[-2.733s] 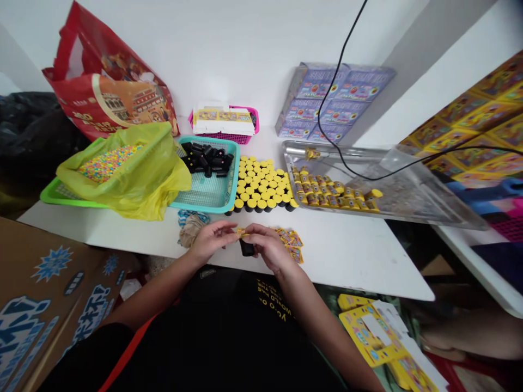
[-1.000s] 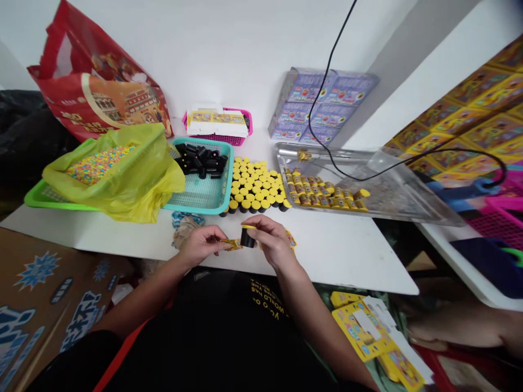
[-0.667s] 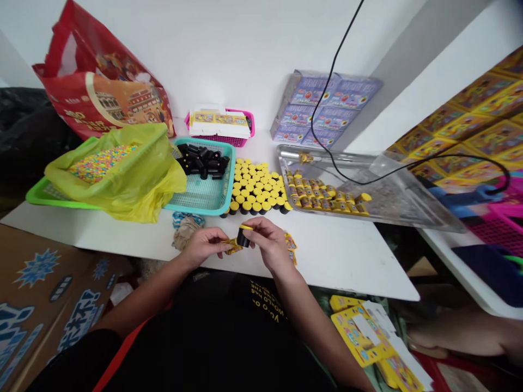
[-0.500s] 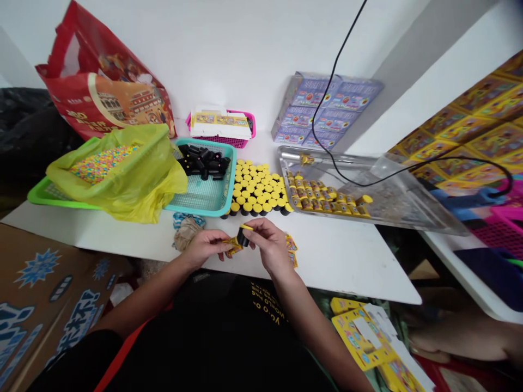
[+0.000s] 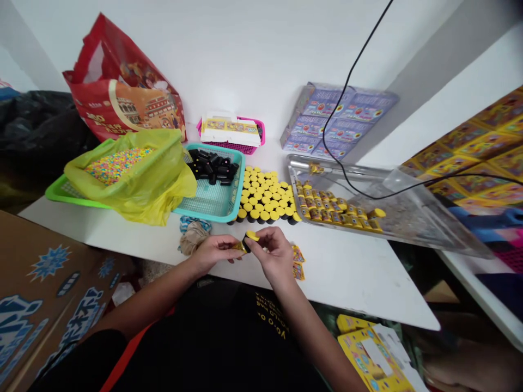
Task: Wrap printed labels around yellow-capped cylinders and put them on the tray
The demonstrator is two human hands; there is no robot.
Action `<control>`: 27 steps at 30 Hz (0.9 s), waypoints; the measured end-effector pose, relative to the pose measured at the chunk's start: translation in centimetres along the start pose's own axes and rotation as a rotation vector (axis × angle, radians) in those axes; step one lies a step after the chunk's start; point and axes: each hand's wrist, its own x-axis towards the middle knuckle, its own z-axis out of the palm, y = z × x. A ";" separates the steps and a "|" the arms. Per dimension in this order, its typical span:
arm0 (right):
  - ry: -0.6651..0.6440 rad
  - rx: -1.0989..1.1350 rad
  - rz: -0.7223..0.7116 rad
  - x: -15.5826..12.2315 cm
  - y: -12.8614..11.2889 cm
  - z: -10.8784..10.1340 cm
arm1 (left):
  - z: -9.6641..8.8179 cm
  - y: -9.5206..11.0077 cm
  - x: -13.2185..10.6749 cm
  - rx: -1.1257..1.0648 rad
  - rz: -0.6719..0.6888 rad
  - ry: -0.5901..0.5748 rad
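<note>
My right hand [image 5: 273, 251] is closed round a small black tube with a yellow cap [image 5: 250, 238], held just above the near edge of the white table [image 5: 351, 269]. My left hand [image 5: 212, 252] pinches a yellow label sticker [image 5: 239, 247] against the tube's side. More label stickers [image 5: 297, 260] lie on the table right of my right hand. A block of yellow-capped black tubes [image 5: 266, 195] stands behind my hands. Labelled tubes [image 5: 335, 208] lie in rows on a clear tray [image 5: 412, 215].
A teal basket [image 5: 210, 201] holds uncapped black tubes. A green basket lined with a yellow bag [image 5: 134, 179] holds coloured candy. Behind are a red bag [image 5: 122, 98], a pink basket [image 5: 232, 129], purple boxes [image 5: 335, 117] and a black cable [image 5: 347, 98]. A cardboard box [image 5: 44, 294] stands at left.
The tube has turned in my right hand from lying low to cap up. The label sticker has come against its side. The camera view has shifted slightly.
</note>
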 end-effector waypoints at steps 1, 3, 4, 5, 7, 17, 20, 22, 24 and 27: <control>-0.010 -0.021 -0.024 0.0 -0.1 0.0 | 0.0 0.0 0.0 0.015 0.004 -0.007; -0.021 -0.061 -0.060 -0.1 -0.4 0.0 | 0.0 0.0 0.0 0.053 0.024 -0.019; -0.019 -0.077 -0.067 -0.2 -0.5 0.0 | 0.0 0.1 0.1 0.074 0.038 -0.022; -0.020 -0.093 -0.069 -0.2 -0.7 -0.1 | 0.0 0.1 0.1 0.099 0.051 -0.029; -0.039 -0.133 -0.091 -0.3 -1.0 -0.3 | 0.0 0.2 0.2 0.154 0.079 -0.048; 0.076 0.050 0.122 0.3 -0.4 0.4 | 0.9 -0.6 1.0 -0.229 -0.120 -0.082; 0.083 0.088 0.212 0.6 0.0 0.8 | 0.7 -0.9 1.1 -0.278 -0.215 -0.134; 0.067 0.045 0.215 0.6 0.0 0.8 | 0.6 -0.9 1.0 -0.256 -0.223 -0.166; 0.029 -0.032 0.176 0.5 -0.2 0.6 | 0.5 -0.8 0.9 -0.226 -0.212 -0.192; -0.036 -0.069 0.117 0.4 -0.6 0.2 | 0.6 -0.7 0.8 -0.232 -0.205 -0.222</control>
